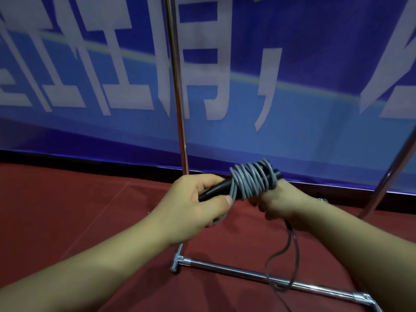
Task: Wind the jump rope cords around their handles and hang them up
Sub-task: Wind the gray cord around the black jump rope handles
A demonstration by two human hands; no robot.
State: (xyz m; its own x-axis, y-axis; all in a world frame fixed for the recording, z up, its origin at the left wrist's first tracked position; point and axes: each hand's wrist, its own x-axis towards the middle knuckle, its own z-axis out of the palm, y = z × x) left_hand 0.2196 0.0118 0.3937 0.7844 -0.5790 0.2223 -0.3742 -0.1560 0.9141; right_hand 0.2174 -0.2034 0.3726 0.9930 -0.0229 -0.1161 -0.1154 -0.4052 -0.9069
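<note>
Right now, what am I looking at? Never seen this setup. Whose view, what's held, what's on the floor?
One picture only, from a camera worn on a person's head, looking forward and down at their own bare hands; no robot. The left hand grips black jump rope handles. Grey cord is coiled many times around them. The right hand holds the bundle's far end, and a loose dark cord hangs below it. On the red floor stands a chrome rack: base bar and upright pole. Behind is a blue banner.

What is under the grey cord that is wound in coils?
Under the grey coiled cord are the black handles, showing at both ends. The middle is covered, so their number is unclear.
</note>
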